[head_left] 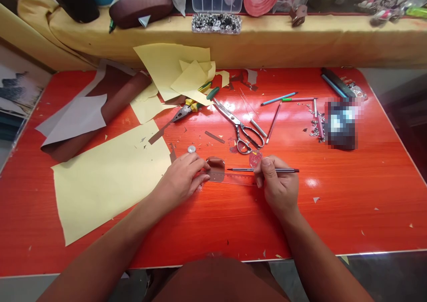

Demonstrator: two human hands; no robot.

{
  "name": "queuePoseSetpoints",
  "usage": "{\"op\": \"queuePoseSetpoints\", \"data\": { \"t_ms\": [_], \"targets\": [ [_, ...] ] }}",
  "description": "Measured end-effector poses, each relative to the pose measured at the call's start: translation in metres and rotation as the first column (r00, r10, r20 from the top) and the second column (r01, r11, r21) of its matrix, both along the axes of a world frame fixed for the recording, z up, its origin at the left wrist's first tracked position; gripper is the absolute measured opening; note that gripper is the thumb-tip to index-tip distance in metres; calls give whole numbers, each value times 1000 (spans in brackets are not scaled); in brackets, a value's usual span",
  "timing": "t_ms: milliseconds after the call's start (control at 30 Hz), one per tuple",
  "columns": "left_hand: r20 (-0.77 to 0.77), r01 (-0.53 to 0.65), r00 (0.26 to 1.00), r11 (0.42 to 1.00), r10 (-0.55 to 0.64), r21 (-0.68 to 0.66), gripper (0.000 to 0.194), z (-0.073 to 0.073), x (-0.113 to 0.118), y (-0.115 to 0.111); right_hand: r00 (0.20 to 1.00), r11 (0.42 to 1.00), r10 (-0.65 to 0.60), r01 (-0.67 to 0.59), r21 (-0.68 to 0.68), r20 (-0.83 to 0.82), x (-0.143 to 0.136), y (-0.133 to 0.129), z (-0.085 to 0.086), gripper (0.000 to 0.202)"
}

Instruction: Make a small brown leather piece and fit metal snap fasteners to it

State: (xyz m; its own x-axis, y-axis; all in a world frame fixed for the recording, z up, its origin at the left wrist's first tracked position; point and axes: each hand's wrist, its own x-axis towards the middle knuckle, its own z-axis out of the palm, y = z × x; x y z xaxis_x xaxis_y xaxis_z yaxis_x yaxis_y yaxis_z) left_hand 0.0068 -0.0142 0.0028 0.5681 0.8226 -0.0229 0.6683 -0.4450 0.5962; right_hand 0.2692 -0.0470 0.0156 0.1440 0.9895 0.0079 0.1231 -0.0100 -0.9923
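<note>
Near the middle of the red table, a small brown piece (215, 165) lies partly under a clear ruler (236, 178). My left hand (183, 177) has its fingertips at the left edge of the brown piece and the ruler's left end, fingers partly spread. A dark pen (288, 171) lies across my right hand (279, 184), its tip pointing left toward the brown piece. The fingers of my right hand are curled round the pen, close to the ruler's right end. A reddish disc (255, 158) is just above that hand.
Scissors (236, 120) and pliers (187, 108) lie beyond my hands. Yellow sheets (110, 177) and a brown roll (96, 110) cover the left side. Pens (279, 98), metal rings (315, 133) and a dark pixelated object (342, 126) are on the right.
</note>
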Motion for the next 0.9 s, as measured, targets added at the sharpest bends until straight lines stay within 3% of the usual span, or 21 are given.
{"op": "queuePoseSetpoints", "data": {
  "t_ms": [900],
  "targets": [
    [2, -7, 1000, 1000, 7, 4, 9, -1, 0, -1, 990, 994, 108, -109, 14, 89, -3, -2, -5, 42]
  ]
}}
